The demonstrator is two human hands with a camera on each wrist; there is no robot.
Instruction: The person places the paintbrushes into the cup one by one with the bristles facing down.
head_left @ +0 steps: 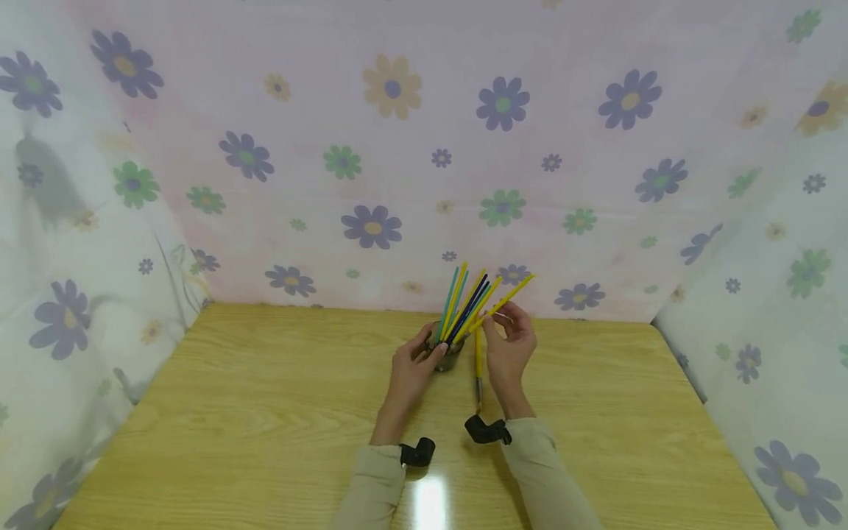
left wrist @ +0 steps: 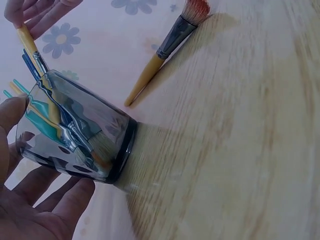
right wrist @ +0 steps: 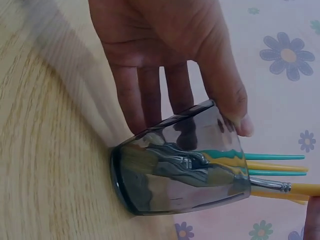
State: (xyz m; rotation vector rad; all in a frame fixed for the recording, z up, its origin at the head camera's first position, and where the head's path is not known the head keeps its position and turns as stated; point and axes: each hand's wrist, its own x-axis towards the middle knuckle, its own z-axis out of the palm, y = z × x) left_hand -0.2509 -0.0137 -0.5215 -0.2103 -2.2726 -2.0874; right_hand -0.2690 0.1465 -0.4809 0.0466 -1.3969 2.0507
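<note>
My left hand [head_left: 412, 368] grips a smoky clear glass [left wrist: 107, 112] round its side, thumb by the rim. Several paintbrushes with teal, yellow and dark blue handles lean in it, bristles down. My right hand [head_left: 511, 355] pinches a yellow-handled paintbrush [head_left: 515, 291] by its handle. In the right wrist view that brush's ferrule [right wrist: 270, 184] crosses the rim, and its bristles show through the glass just inside. Right of the glass, a larger yellow paintbrush [left wrist: 150, 72] with reddish bristles lies on the table, bristles toward me.
The wood-grain table [head_left: 278, 412] ends at a flower-print cloth [head_left: 411, 184] behind, with more cloth on both sides. Black wrist cameras [head_left: 419, 452] sit at both beige sleeves [head_left: 550, 471].
</note>
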